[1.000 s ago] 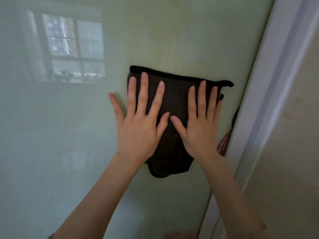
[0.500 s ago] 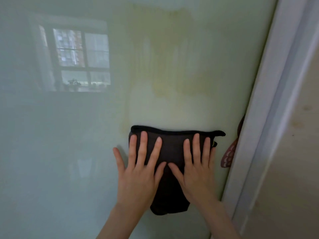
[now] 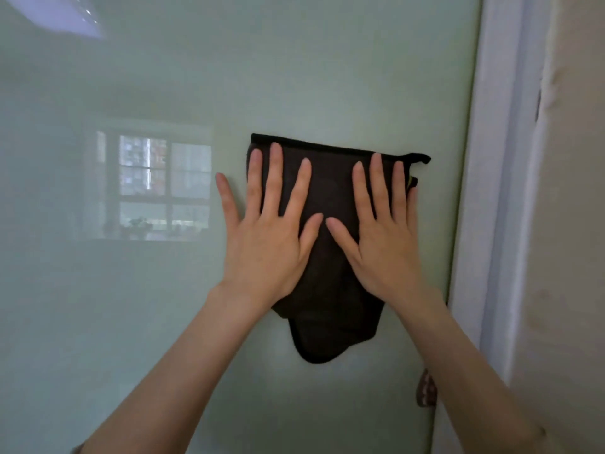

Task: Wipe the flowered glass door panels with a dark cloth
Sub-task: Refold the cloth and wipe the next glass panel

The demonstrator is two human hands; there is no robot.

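A dark cloth (image 3: 330,191) lies spread flat against the pale green glass door panel (image 3: 294,77), its black-trimmed top edge level and a loose fold hanging below. My left hand (image 3: 268,244) presses flat on its left half, fingers spread, with the little finger on bare glass. Beside it, thumbs almost touching, my right hand (image 3: 383,247) presses on the right half, close to the panel's right edge. A bit of a reddish flower pattern (image 3: 425,389) shows at the panel's lower right edge.
A white door frame (image 3: 484,191) runs top to bottom just right of the cloth. Beyond it is a cream wall (image 3: 573,257). The glass reflects a window (image 3: 154,181) to the left of my hands.
Both hands slid the cloth down the glass, then back up to a higher spot. The hands kept the same flat pose on the cloth.
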